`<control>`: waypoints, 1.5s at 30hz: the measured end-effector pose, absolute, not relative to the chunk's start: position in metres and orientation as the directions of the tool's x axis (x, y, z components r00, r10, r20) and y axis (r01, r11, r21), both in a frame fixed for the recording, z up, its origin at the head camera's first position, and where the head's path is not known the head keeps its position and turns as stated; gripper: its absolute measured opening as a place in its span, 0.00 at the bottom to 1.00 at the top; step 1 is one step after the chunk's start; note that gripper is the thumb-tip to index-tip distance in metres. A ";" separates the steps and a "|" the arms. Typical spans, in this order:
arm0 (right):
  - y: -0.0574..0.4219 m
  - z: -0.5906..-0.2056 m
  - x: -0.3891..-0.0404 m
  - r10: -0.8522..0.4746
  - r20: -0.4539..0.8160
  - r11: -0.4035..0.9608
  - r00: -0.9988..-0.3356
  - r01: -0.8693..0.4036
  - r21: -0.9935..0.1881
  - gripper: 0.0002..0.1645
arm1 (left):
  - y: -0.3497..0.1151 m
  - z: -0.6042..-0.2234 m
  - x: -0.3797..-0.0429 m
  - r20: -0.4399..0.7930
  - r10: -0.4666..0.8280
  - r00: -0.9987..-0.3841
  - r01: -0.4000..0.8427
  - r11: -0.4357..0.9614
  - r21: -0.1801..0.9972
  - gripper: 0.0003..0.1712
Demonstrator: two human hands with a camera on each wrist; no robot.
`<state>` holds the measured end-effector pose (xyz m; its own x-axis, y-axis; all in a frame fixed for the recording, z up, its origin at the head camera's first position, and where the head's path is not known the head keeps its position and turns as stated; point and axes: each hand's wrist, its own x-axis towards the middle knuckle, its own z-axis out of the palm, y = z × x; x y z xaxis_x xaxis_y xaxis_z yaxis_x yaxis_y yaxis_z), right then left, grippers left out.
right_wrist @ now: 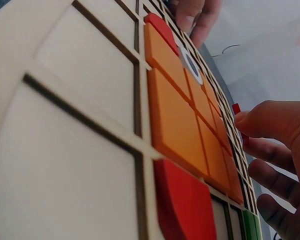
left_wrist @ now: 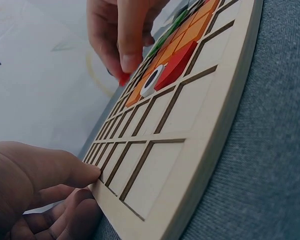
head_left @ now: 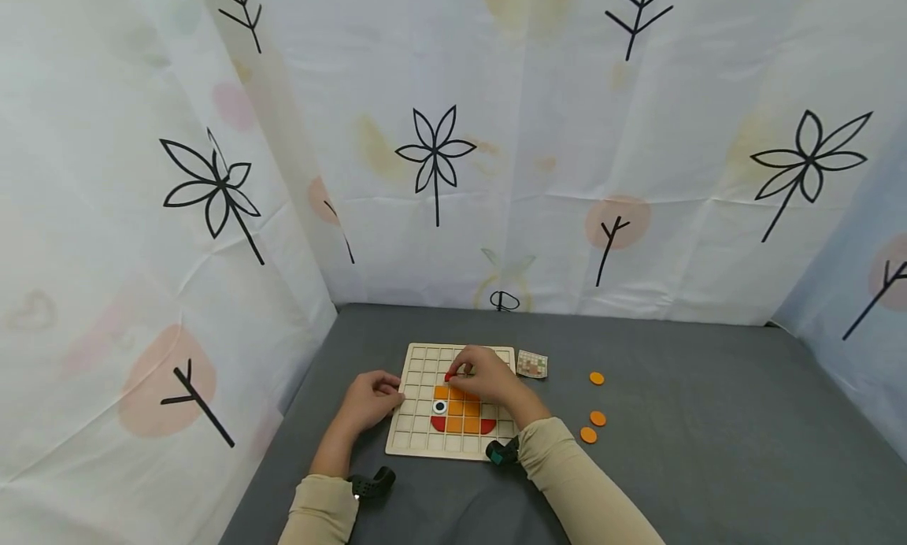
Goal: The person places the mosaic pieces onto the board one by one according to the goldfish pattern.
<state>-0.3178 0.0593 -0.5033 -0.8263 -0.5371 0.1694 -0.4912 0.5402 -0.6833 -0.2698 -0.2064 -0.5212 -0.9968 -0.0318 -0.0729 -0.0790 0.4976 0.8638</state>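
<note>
A pale wooden grid board (head_left: pixel 418 443) lies on the grey table, with square recesses framed by thin ridges. Orange square tiles (head_left: pixel 464 416) fill a block in its middle, beside a white tile with a black eye (head_left: pixel 440 406). Curved red tiles (head_left: pixel 438 424) sit at both ends of the lower row. My right hand (head_left: pixel 487 374) pinches a small red tile (right_wrist: pixel 239 120) between thumb and forefinger, just above the grid. At the board's left edge my left hand (head_left: pixel 370 402) holds the rim, thumb on top (left_wrist: pixel 87 172) and fingers curled beside it. A green tile (right_wrist: pixel 251 224) is partly hidden.
Right of the board's top corner lies a small card with a coloured grid pattern (head_left: pixel 532 364). Loose orange discs (head_left: pixel 597 378) lie farther right on the grey table (head_left: pixel 694 419). A printed white curtain (head_left: pixel 538 238) hangs behind and along both sides.
</note>
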 end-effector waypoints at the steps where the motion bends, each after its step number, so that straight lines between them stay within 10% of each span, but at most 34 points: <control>1: 0.057 -0.504 -0.318 -0.536 0.164 0.546 -0.828 -0.489 -0.680 0.05 | -0.206 -0.522 -0.270 -0.074 -0.032 -0.997 -0.080 0.500 0.863 0.13; 45: 0.040 -0.500 -0.314 -0.528 0.164 0.627 -0.833 -0.513 -0.586 0.08 | -0.209 -0.520 -0.272 -0.060 -0.017 -0.998 -0.060 0.507 0.860 0.15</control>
